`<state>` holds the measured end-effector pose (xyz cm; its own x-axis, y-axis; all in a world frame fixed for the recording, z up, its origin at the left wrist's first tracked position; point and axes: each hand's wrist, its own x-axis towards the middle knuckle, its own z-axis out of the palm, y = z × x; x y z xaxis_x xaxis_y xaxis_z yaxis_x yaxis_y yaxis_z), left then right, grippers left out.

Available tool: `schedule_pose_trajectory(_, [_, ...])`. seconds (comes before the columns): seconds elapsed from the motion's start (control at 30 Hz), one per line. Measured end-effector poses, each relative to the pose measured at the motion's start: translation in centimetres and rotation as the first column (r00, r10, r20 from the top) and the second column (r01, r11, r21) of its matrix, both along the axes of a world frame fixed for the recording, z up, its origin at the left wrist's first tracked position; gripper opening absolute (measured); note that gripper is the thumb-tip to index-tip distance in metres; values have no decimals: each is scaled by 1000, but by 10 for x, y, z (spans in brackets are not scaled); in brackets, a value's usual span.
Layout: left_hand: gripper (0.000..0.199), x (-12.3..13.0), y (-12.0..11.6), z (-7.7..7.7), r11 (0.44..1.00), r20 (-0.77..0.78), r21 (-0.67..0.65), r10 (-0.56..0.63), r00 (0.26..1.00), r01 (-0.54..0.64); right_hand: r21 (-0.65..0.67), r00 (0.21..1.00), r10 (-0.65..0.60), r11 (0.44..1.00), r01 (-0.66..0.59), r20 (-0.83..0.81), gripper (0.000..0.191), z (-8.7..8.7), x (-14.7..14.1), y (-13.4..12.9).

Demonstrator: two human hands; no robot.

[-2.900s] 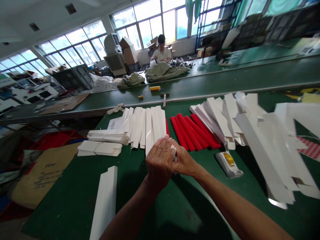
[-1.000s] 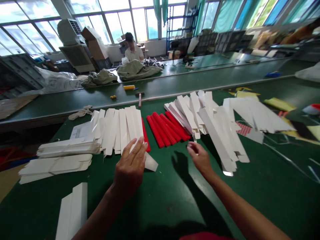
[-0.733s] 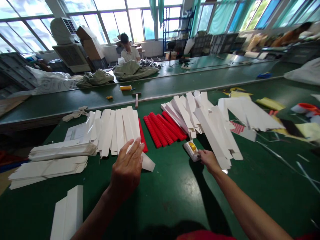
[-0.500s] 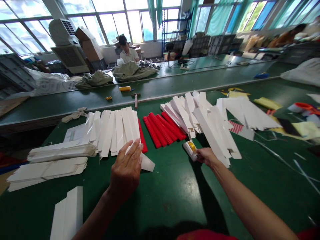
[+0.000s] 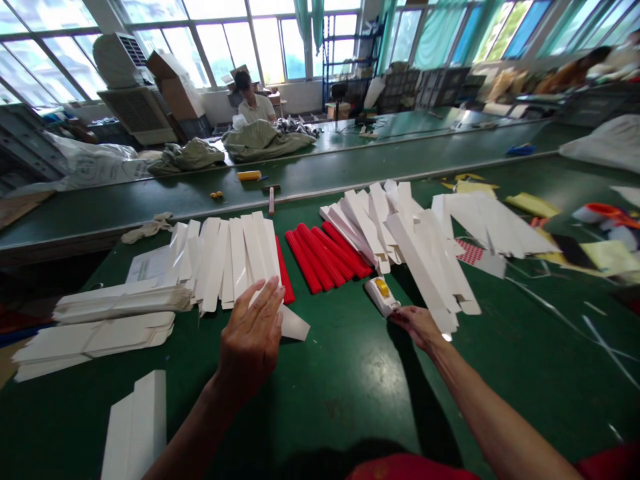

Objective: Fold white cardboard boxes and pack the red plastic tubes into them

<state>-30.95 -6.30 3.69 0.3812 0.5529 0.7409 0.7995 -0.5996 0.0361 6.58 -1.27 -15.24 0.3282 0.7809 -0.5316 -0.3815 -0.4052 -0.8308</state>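
My left hand (image 5: 253, 327) has its fingers stretched out over a folded white carton (image 5: 295, 325), whose near end sticks out beside the palm. Thumb and fingertips of my right hand (image 5: 417, 325) are pinched together at the near end of a white tape dispenser (image 5: 383, 297) with a yellow roll; what they pinch is too small to make out. Between the hands and farther back lie several ribbed red tubes (image 5: 325, 260). White carton sleeves (image 5: 225, 263) are lined up left of the tubes, and more white cartons (image 5: 425, 267) lie in a pile on the right.
Bundled flat cartons (image 5: 120, 303) lie at the left, with a folded carton (image 5: 135, 427) nearer me. Paper scraps (image 5: 500, 227) and plastic strips (image 5: 555, 303) spread over the right of the green table (image 5: 325, 393). A person (image 5: 255, 103) sits beyond the far bench.
My right hand has drawn back slightly toward me and to the right, along the dispenser's near end, uncovering more of the dispenser. My left hand stays almost still.
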Motion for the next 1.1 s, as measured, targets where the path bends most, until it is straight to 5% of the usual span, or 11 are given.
schedule_pose_trajectory(0.3, [43,-4,2,0,998,23,-55,-9,1000,11,-52,998,-48,998,46,-28,29,-7,-14,-6])
schedule_pose_trajectory(0.47, [40,-1,1,1,991,118,-123,74,990,-60,-96,1000,14,995,-14,-3,32,8,-40,-12])
schedule_pose_trajectory(0.53, [40,1,1,1,983,135,-172,88,987,-64,-71,997,70,995,-71,-17,31,27,-60,-14])
schedule_pose_trajectory(0.63, [42,3,3,0,980,145,-199,58,988,-28,67,975,214,975,-211,-53,35,81,-102,-16])
schedule_pose_trajectory(0.73, [49,6,7,-2,988,145,-154,52,988,-29,360,892,452,829,-428,21,30,149,-145,-19])
schedule_pose_trajectory(0.83, [64,10,9,-4,990,156,-134,61,986,-40,485,825,550,691,-537,130,25,202,-180,-24])
schedule_pose_trajectory(0.93, [71,14,10,-8,990,191,-135,62,980,-36,520,782,593,615,-593,191,24,225,-201,-28])
schedule_pose_trajectory(1.1, [72,19,9,-12,990,211,-128,86,974,-60,441,755,610,625,-644,240,28,227,-216,-25])
